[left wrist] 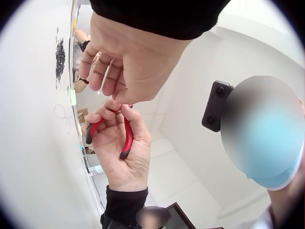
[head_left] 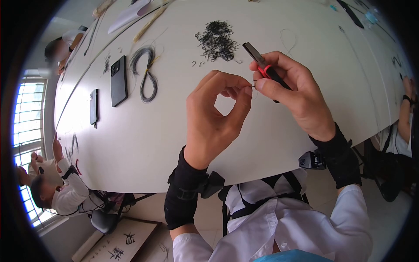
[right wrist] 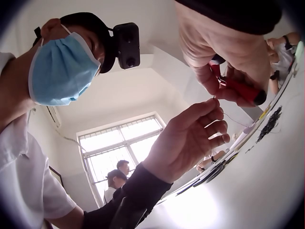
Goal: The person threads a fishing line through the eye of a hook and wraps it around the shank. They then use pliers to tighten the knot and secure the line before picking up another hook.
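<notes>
In the head view the left hand (head_left: 216,111) pinches a small dark wire piece (head_left: 253,86) between thumb and forefinger. Beside it the right hand (head_left: 301,94) holds red and black pliers (head_left: 271,73), their metal jaws pointing up and to the left, while its thumb and forefinger tips meet the other end of that piece. Two red handles (left wrist: 127,138) lie spread across the right palm in the left wrist view. A thin line (right wrist: 233,117) trails near the left fingertips in the right wrist view. Beyond the hands lies a pile of dark hooks (head_left: 217,40).
On the white table (head_left: 144,144) are a large dark phone (head_left: 118,81), a smaller phone (head_left: 94,106), a tied wire coil (head_left: 149,83) and a thin loop (head_left: 288,41) beyond the right hand. Other people sit at the left and right edges.
</notes>
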Available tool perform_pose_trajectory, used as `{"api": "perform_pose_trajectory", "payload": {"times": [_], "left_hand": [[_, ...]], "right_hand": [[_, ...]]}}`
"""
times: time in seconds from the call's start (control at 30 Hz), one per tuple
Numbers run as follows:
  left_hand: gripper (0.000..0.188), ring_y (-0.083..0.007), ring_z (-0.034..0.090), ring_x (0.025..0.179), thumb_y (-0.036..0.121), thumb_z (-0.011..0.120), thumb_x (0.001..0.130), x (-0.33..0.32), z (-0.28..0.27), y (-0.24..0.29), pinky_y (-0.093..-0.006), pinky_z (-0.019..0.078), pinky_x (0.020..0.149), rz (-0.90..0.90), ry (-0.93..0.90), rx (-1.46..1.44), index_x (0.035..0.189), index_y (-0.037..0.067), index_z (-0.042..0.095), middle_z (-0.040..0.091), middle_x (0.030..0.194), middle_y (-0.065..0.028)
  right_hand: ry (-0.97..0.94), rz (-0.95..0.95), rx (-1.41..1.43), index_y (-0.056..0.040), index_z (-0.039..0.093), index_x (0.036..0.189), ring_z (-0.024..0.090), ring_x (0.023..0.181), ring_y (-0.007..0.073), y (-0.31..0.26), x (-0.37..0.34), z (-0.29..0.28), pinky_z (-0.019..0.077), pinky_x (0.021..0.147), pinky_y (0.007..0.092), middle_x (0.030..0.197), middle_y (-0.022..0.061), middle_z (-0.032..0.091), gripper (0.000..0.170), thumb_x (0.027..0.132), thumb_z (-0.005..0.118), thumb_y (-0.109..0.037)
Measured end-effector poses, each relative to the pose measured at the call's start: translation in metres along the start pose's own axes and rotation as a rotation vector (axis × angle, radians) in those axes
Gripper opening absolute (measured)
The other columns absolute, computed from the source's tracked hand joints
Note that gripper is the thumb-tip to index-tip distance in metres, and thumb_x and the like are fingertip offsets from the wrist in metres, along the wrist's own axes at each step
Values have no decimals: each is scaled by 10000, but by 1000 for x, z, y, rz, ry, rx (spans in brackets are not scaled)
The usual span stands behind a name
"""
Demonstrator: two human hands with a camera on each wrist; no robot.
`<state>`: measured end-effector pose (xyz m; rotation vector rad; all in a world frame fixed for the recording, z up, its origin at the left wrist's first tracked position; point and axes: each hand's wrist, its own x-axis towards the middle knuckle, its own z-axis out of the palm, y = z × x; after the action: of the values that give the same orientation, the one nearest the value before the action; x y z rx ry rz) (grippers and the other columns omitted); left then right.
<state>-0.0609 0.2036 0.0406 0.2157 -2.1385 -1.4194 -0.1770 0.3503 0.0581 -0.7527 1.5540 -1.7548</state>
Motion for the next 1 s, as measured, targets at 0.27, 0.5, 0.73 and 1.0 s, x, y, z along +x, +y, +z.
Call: {"api": "perform_pose_trajectory", "payload": {"times": [0.27,0.5,0.73,1.0], "left_hand": [[59,-116,621,800,31,709,918,-2,-11,-3,-276,505,793,-168,28,-64,946,-17,689,694,848,-47],[145,-99,631,849,106,704,970,-2,-7,-4,-265,508,850,-300,50,-174,1001,-34,686,703,909,-43],[142,-100,634,854,106,705,970,-2,-7,-8,-262,509,851,-325,37,-259,991,-32,685,702,910,-45],[101,-100,612,832,58,713,947,-3,-5,-10,-254,494,807,-254,78,-229,989,-29,682,682,903,-34]], "right_hand": [[129,-135,-602,-20,655,1062,529,765,77,-16,40,-81,462,757,234,842,6,622,302,1002,566,-302],[267,-172,-1372,-16,604,1099,619,928,278,16,129,-155,494,867,400,941,110,669,246,970,537,-215],[266,-164,-1479,-24,624,1120,587,1131,346,39,144,-176,468,1005,455,1103,163,659,279,934,534,-211],[278,-169,-1440,-59,635,1157,576,1145,342,45,147,-179,465,1010,444,1133,137,641,289,917,576,-209]]}}
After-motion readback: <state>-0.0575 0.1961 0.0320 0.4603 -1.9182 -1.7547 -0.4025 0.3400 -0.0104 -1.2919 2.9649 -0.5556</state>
